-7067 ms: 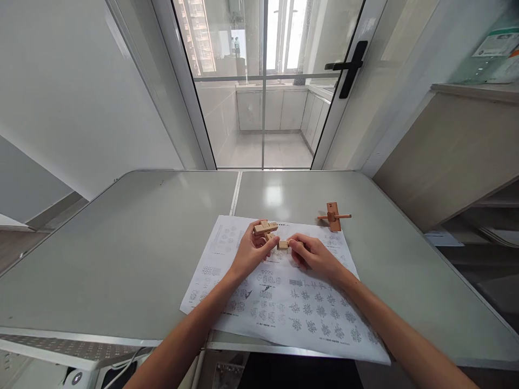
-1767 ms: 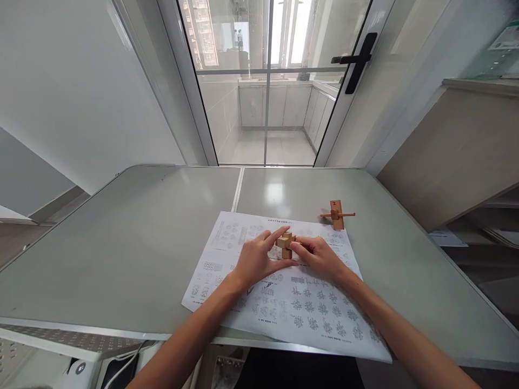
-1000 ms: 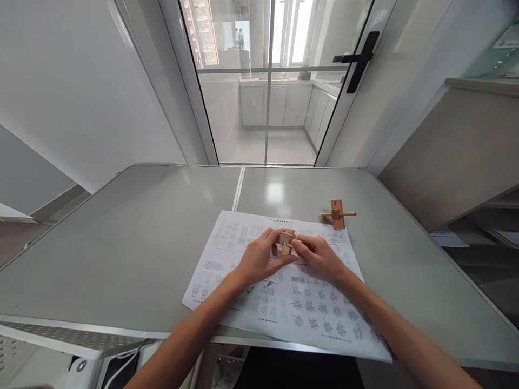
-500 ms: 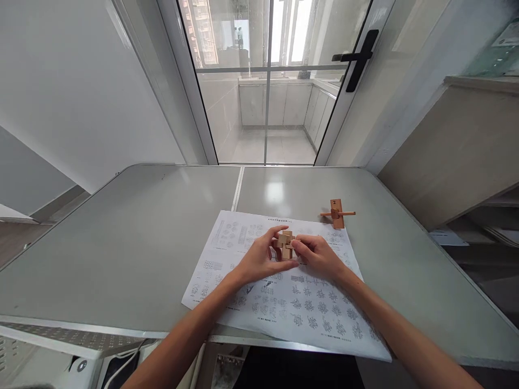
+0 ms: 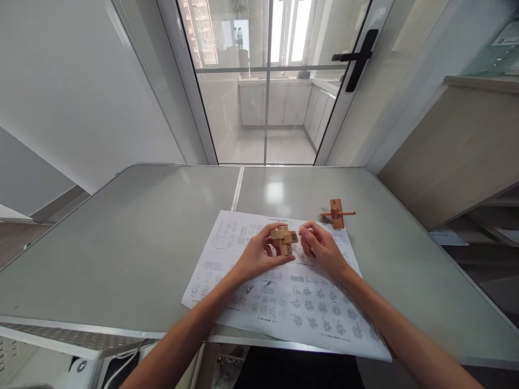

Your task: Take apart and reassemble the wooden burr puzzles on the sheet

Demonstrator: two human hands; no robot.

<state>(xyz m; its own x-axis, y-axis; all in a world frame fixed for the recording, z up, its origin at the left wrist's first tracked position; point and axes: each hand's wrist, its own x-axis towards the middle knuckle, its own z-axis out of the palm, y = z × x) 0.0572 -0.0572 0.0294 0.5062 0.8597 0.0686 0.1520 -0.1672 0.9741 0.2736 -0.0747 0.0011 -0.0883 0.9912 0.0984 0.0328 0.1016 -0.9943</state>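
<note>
A wooden burr puzzle (image 5: 285, 237) of light interlocking bars is held above the printed sheet (image 5: 279, 313). My left hand (image 5: 263, 251) grips it, with the thumb below and fingers around its left and upper sides. Dark marks show on a couple of the bar ends. Just right of the puzzle, my right hand (image 5: 318, 246) is apart from it, its fingers curled in and nothing visible in them. Farther back on the right stands a darker wooden puzzle (image 5: 335, 213), a flat plate marked 2 with a thin rod across it.
The sheet, covered in small line diagrams, lies on the grey table (image 5: 121, 254) and hangs slightly over its front edge. A glass door with a black handle (image 5: 360, 59) stands behind the table. Open shelves (image 5: 482, 237) are at the right, a white perforated unit (image 5: 60, 346) at the lower left.
My right hand has let go of the burr puzzle and drawn back to the right. In my left hand the puzzle has turned, so marked bar ends now show.
</note>
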